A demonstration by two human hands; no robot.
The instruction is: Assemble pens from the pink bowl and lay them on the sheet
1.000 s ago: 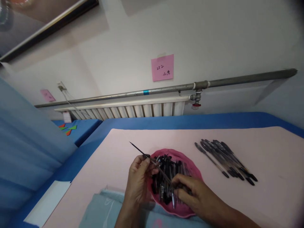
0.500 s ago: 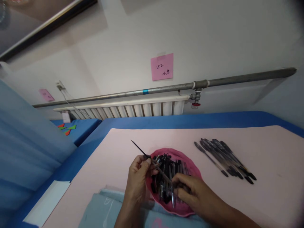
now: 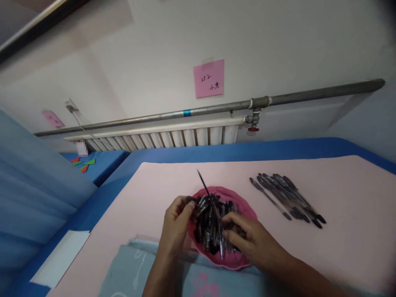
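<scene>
A pink scalloped basin (image 3: 247, 208) full of black and clear pen parts (image 3: 210, 233) lies between my hands. My right hand (image 3: 247, 237) is closed over the basin's right side, pinching a pen refill (image 3: 202, 181) by its lower end. The refill slants up and left, its dark tip pointing at the wall. At the basin's left rim my left hand (image 3: 177, 216) has thumb and fingers pinched on a small black piece (image 3: 189, 199), perhaps a pen cap; the fingers partly hide it. Apart from both hands, several black-capped pens (image 3: 287, 196) lie side by side on the right.
Pink sheeting (image 3: 154, 185) covers the blue table (image 3: 173, 155). A folded blue-green cloth (image 3: 139, 264) lies below the basin, a white sheet (image 3: 62, 260) at the left edge. Behind stand a radiator (image 3: 185, 137) and pipe (image 3: 216, 109). A blue curtain (image 3: 34, 194) hangs left.
The refill has come away from my left hand and now stands steeper, held in my right hand alone. My left hand keeps the black piece. The view has tilted slightly downward.
</scene>
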